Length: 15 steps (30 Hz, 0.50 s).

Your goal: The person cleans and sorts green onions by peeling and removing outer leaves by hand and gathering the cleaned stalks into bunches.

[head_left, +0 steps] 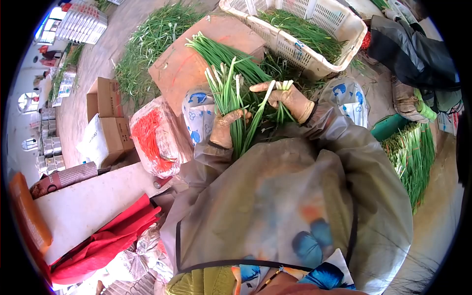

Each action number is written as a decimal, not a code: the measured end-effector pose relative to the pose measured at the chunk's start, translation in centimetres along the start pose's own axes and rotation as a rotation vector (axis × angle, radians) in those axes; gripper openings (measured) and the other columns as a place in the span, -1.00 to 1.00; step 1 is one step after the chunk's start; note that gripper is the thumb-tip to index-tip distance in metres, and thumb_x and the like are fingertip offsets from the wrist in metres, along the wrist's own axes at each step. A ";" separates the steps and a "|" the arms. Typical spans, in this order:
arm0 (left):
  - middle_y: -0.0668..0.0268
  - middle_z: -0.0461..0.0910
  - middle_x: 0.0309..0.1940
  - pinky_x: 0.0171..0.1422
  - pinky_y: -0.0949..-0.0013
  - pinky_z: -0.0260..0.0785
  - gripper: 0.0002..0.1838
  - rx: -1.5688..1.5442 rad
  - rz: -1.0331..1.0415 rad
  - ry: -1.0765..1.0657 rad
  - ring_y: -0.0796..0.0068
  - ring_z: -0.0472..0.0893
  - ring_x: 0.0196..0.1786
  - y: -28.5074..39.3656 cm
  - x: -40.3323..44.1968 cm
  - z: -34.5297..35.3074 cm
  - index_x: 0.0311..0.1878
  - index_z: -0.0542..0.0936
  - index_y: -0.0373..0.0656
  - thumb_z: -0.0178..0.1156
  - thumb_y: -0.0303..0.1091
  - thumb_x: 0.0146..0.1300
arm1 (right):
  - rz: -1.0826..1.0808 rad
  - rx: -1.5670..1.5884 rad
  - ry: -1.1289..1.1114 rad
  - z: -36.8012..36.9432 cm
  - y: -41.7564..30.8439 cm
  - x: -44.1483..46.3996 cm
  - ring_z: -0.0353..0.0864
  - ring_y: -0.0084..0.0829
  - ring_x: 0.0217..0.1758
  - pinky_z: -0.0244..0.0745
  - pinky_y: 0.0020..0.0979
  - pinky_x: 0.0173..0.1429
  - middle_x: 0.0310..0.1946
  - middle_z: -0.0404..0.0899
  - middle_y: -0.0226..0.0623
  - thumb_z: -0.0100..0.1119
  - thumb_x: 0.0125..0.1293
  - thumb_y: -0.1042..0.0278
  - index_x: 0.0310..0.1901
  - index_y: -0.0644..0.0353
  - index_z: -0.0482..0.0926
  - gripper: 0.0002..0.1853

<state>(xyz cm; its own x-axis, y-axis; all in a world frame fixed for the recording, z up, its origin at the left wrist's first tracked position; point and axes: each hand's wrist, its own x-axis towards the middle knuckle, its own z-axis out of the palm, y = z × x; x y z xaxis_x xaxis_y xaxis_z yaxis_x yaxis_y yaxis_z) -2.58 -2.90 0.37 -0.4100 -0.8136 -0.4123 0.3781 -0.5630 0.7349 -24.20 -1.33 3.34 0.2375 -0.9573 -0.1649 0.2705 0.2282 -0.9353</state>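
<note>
My gloved left hand is wrapped round an upright bunch of garlic chives, its pale stem ends pointing up and away from me. Beside it, my gloved right hand has its fingers closed on a few chive stalks, whose white ends stick out above the fingers. The right index finger points left, towards the bunch. Just beyond both hands, a pile of long green chives lies on a brown board.
A white slatted crate holding greens stands beyond my right hand. Loose greens cover the floor at far left. Red ties lie on a wrapped block left of my knee, near a cardboard box. Stacked chives stand at right.
</note>
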 end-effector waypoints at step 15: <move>0.26 0.55 -0.45 -0.26 0.43 0.41 -0.70 -0.068 -0.021 0.017 0.43 0.52 -0.40 0.2 -0.2 0.7 -0.18 0.51 -0.27 0.22 -0.40 -0.03 | -0.192 0.173 -0.210 2.6 2.0 0.4 0.50 -0.59 -0.09 0.39 -0.58 -0.10 -0.15 0.55 -0.33 0.05 0.29 0.30 -0.12 0.23 0.48 -0.78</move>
<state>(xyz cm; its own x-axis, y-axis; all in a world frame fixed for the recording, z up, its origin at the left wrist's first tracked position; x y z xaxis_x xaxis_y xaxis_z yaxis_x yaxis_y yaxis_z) -3.00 -2.69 0.98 -0.4045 -0.8036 -0.4366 0.4257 -0.5879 0.6879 -21.20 -0.80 2.24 0.3488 -0.9325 0.0940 0.4791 0.0912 -0.8730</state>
